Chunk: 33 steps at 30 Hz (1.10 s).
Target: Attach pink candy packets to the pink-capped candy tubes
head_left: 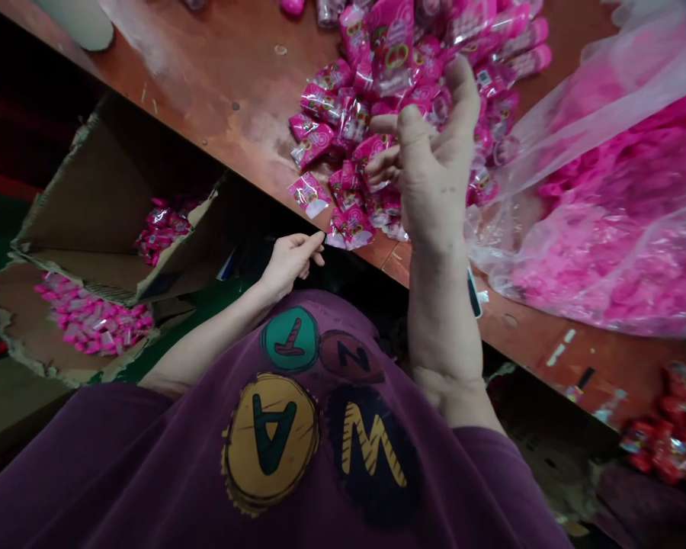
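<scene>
A heap of small pink printed packets (320,103) with clear plastic parts lies on the reddish-brown table. Over its near side hovers my right hand (434,164), fingers apart and partly bent, with nothing seen in its grasp. My left hand (291,263) is at the table's front edge, thumb and forefinger pressed together. Beside those fingertips lies a pink packet (351,229) at the edge of the heap. Whether the left fingers pinch anything is too small to tell.
A large clear bag (611,252) of pink pieces stands on the table (206,91) at right. Red wrapped items (666,435) lie farther right. Below left, an open cardboard box (85,198) holds pink packets; more pink pieces (100,316) lie on torn cardboard beside it.
</scene>
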Available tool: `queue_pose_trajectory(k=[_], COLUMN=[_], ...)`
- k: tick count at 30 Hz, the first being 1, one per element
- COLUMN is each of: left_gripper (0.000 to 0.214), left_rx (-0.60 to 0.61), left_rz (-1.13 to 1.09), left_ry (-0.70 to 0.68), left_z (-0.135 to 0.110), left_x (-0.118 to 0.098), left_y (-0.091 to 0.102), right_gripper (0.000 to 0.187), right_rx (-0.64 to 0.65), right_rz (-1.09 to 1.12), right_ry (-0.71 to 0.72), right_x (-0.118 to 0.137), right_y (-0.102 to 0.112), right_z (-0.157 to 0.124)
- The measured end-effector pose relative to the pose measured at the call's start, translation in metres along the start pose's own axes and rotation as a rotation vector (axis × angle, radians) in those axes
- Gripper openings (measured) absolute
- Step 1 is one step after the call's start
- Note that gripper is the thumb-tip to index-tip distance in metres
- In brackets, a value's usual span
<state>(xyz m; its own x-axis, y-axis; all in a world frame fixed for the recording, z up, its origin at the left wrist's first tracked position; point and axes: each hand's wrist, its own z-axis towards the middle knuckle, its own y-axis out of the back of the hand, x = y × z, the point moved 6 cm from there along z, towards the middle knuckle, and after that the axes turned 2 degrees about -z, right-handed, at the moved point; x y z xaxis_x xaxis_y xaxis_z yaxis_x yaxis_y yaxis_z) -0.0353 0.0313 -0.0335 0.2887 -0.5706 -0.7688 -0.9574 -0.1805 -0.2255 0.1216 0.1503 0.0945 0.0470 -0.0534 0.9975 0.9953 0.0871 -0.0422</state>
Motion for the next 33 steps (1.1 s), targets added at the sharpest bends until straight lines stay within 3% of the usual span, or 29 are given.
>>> queue_pose_trajectory(k=[2, 5, 8, 11, 17, 21, 24, 26, 28, 30, 33], left_gripper=[0.052, 0.047, 0.041, 0.043, 0.048, 0.051, 0.035, 0.019, 0.017, 0.018, 0.018], left_rx=[0.010, 0.023, 0.016, 0.022, 0.003, -0.114, -0.071, 0.057, 0.175, 0.212, 0.195], left_rz=[0.033, 0.052, 0.057, 0.072, 0.121, 0.256, 0.247, 0.242, 0.247, 0.230, 0.175], left_ry=[0.022, 0.029, 0.025, 0.031, -0.014, -0.195, -0.310, -0.251, -0.119, -0.019, 0.034], left_z=[0.005, 0.012, 0.015, 0.016, 0.011, 0.000, 0.000, 0.007, 0.013, 0.017, 0.018], left_x=[0.006, 0.009, 0.010, 0.009, 0.004, -0.014, -0.027, -0.026, -0.019, -0.015, -0.015], left_y=[-0.004, -0.008, -0.012, -0.017, -0.014, -0.009, -0.023, -0.039, -0.053, -0.058, -0.059], right_gripper=[0.031, 0.016, 0.024, 0.031, 0.016, 0.021, 0.027, 0.031, 0.036, 0.042, 0.047], right_rx=[0.003, 0.001, -0.030, -0.026, -0.049, -0.048, -0.002, 0.053, 0.129, 0.162, 0.013], right_rz=[-0.189, -0.543, -0.903, -1.084, -1.054, -1.096, -1.204, -1.254, -1.277, -1.263, -1.140], right_ry=[0.035, 0.017, -0.063, -0.155, -0.164, -0.059, -0.054, -0.064, -0.080, -0.091, -0.012], right_x=[-0.003, -0.033, -0.068, -0.089, -0.088, -0.071, -0.066, -0.065, -0.067, -0.068, -0.060], right_y=[0.004, 0.010, 0.016, 0.016, 0.022, 0.024, 0.022, 0.019, 0.018, 0.021, 0.036], right_z=[-0.012, -0.052, -0.084, -0.092, -0.081, -0.085, -0.088, -0.089, -0.089, -0.088, -0.085])
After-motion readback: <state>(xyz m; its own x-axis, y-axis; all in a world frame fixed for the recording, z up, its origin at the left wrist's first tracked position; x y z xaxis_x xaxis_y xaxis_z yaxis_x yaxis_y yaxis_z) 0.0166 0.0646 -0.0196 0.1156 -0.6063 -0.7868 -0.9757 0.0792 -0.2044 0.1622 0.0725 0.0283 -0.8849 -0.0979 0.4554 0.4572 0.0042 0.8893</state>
